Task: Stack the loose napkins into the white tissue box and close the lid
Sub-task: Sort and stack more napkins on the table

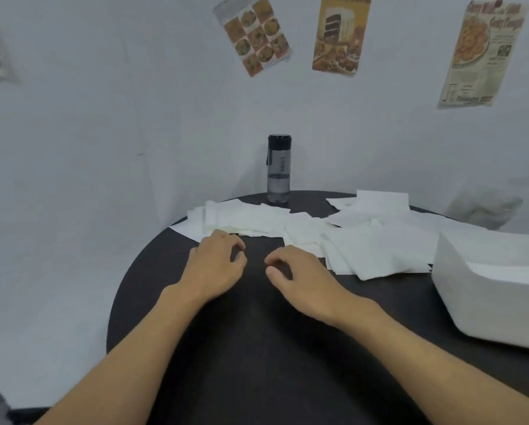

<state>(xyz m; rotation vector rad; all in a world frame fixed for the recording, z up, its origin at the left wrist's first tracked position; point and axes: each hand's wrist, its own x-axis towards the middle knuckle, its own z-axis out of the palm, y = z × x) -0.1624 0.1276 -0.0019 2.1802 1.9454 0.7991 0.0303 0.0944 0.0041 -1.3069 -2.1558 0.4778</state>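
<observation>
Several loose white napkins [376, 240] lie scattered across the far half of the round black table [257, 348]; one group of napkins [241, 219] lies at the back left. The white tissue box [484, 299] stands at the right edge, open at the top, with white paper showing inside. Its lid is not in view. My left hand [217, 265] hovers just in front of the left napkins, fingers loosely curled, holding nothing. My right hand [300, 277] is beside it, near the middle napkins, also loosely curled and empty.
A dark translucent water bottle [278, 168] stands upright at the table's far edge against the white wall. Food posters [340, 33] hang on the wall. A crumpled whitish thing [484, 207] lies beyond the table at the right. Bare tabletop lies under my forearms.
</observation>
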